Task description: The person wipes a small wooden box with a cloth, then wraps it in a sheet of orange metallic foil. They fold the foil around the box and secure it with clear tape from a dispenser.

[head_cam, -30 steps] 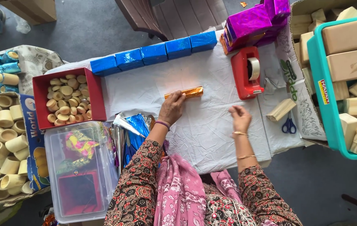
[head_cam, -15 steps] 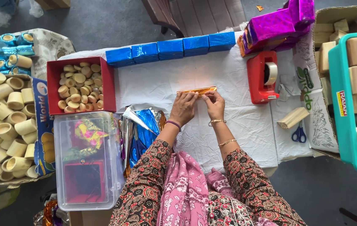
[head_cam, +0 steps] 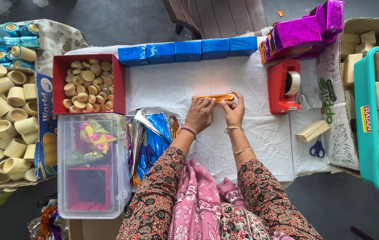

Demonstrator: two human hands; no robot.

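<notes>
- Both hands sit at the middle of the frame on an orange foil strip point(head_cam: 213, 97): the left hand point(head_cam: 199, 114) lies flat with its fingers pressing the strip's left half, and the right hand point(head_cam: 234, 111) pinches the right end, closed on it. Pinning it at both ends looks meant to hold the foil flat against the table point(head_cam: 167, 86).
- The strip lies crosswise on the white cloth, just above the fingertips, near the red tape dispenser point(head_cam: 283, 86) at centre right, probably kept within easy reach.
- Loose blue foil sheets point(head_cam: 151, 138) are heaped left of the left forearm, beside a clear tub point(head_cam: 92, 164) at lower left.
- A row of blue boxes point(head_cam: 187, 50) lines the table's top edge, set end to end, seemingly as finished pieces out of the way.
- Purple boxes point(head_cam: 307, 31) are stacked at upper right.
- A red tray point(head_cam: 89, 84) at upper left holds pale round discs.
- Scissors point(head_cam: 317, 149) and a wood block point(head_cam: 312, 130) lie at right, next to a teal crate point(head_cam: 368, 120) of plain blocks bearing a small red-and-yellow label.
- Pale tubes point(head_cam: 2, 120) fill a printed blue carton at far left.
</notes>
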